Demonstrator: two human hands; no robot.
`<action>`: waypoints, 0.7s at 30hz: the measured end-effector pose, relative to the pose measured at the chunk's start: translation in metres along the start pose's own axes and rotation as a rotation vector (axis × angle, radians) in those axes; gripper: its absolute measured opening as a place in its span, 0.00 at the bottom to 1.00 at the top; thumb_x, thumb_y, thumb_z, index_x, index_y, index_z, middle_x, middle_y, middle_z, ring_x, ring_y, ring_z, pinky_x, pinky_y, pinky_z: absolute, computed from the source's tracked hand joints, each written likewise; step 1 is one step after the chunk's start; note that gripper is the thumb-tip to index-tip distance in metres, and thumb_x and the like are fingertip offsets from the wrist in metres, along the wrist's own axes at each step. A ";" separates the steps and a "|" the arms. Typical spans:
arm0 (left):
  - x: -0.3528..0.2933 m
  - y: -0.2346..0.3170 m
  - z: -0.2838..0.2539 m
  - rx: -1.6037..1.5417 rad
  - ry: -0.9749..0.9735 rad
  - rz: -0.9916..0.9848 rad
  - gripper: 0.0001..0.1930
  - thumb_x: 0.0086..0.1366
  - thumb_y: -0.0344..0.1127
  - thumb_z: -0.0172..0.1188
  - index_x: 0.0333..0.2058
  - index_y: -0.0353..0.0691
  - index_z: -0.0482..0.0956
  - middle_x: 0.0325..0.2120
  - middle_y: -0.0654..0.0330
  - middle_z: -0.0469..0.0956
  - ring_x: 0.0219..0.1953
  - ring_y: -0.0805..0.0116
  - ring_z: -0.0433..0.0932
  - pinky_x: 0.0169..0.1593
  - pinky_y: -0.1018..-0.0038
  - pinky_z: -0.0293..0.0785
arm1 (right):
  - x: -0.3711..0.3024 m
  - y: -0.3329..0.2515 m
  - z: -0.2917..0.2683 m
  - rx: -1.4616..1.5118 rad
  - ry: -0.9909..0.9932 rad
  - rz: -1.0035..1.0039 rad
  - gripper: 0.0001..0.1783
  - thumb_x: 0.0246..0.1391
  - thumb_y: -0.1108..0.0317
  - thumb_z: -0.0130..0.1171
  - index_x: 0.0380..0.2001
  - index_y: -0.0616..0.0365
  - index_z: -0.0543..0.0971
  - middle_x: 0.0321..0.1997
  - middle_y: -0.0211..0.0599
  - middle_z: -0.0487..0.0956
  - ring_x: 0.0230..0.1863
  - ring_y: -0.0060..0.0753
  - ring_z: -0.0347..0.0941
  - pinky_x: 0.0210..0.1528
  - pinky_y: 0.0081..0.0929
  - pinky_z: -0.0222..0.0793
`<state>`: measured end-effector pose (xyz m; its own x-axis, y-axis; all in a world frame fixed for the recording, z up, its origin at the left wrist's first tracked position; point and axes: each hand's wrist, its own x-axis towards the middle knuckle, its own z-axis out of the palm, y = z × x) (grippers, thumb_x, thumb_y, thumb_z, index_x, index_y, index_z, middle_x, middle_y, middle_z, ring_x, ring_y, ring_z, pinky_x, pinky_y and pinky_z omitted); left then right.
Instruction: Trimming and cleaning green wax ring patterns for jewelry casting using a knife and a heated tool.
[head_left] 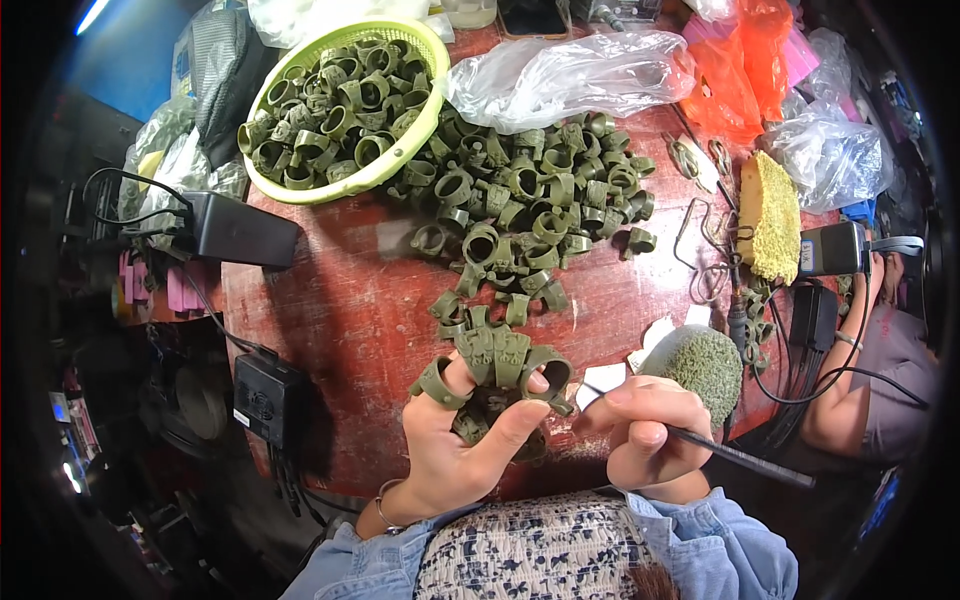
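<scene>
Several olive-green wax rings [497, 362] sit on the left hand [450, 440], its fingers spread and pushed through them: about four show, with more half hidden behind the palm. Close by on the right, the right hand [645, 425] pinches a thin dark tool [745, 458] between thumb and fingers; the tip is hidden behind the hand. Farther off on the red table [340, 310] lies a heap of loose rings [530, 210] (too many and too overlapped to count). One green basket [425, 120], far left, holds more. Two black adapters [240, 230] lie on the left. Another person's arm [850, 390] is cut off at the right edge
</scene>
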<state>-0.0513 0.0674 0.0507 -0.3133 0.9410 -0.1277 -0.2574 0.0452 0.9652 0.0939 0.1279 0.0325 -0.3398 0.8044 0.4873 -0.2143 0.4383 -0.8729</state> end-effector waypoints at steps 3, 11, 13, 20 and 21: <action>0.000 0.000 0.001 -0.032 -0.008 -0.035 0.09 0.53 0.24 0.59 0.34 0.32 0.73 0.31 0.60 0.74 0.32 0.77 0.71 0.36 0.82 0.67 | -0.001 -0.004 0.001 -0.037 0.089 0.014 0.10 0.54 0.70 0.50 0.32 0.69 0.74 0.17 0.38 0.75 0.16 0.29 0.72 0.20 0.21 0.68; 0.002 -0.005 0.001 0.141 0.015 0.138 0.10 0.50 0.24 0.62 0.34 0.33 0.75 0.31 0.60 0.75 0.31 0.75 0.73 0.34 0.80 0.68 | 0.011 0.000 0.007 -0.337 -0.056 0.073 0.13 0.40 0.71 0.65 0.28 0.66 0.74 0.24 0.40 0.74 0.20 0.28 0.71 0.21 0.21 0.66; 0.001 -0.006 0.001 0.272 0.052 0.171 0.12 0.48 0.24 0.63 0.34 0.35 0.76 0.30 0.60 0.75 0.31 0.74 0.73 0.33 0.80 0.69 | 0.014 -0.001 0.005 -0.311 -0.100 0.101 0.14 0.37 0.71 0.66 0.27 0.67 0.74 0.24 0.40 0.74 0.20 0.29 0.70 0.21 0.21 0.66; 0.001 -0.002 0.004 0.261 0.038 0.129 0.15 0.46 0.25 0.65 0.36 0.35 0.75 0.31 0.61 0.75 0.32 0.75 0.74 0.34 0.80 0.70 | 0.014 0.000 0.004 -0.287 -0.068 0.143 0.12 0.37 0.77 0.63 0.30 0.65 0.76 0.25 0.41 0.75 0.22 0.31 0.71 0.22 0.21 0.66; 0.001 -0.001 0.004 0.220 0.029 0.091 0.16 0.46 0.25 0.65 0.36 0.34 0.75 0.32 0.61 0.75 0.32 0.76 0.73 0.35 0.80 0.69 | 0.015 -0.001 0.005 -0.336 -0.055 0.087 0.12 0.38 0.79 0.62 0.30 0.65 0.76 0.25 0.41 0.75 0.23 0.32 0.71 0.23 0.21 0.66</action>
<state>-0.0480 0.0694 0.0500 -0.3528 0.9348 -0.0412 -0.0229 0.0354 0.9991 0.0846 0.1382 0.0407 -0.3941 0.8259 0.4032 0.1283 0.4839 -0.8657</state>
